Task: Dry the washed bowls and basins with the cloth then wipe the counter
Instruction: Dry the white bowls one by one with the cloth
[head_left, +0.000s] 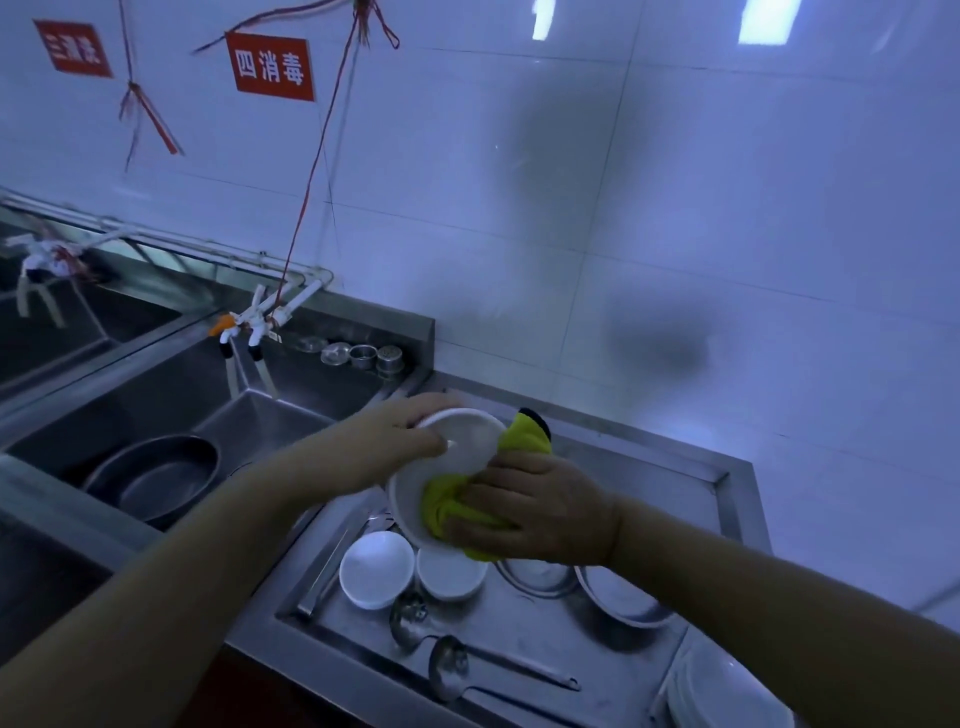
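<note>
The white bowl (457, 452) was held tilted above the steel desk (649, 467). It looked light but stiff, fragile, and probably slippery while wet, so the rim seemed the safest place to hold. The left hand (400, 441) had its grip clamped on the upper rim. The right hand (540, 512) had its grip closed on the yellow cloth (452, 509), pressed inside the bowl. Two small white bowls (410, 569) stood on the desk below.
</note>
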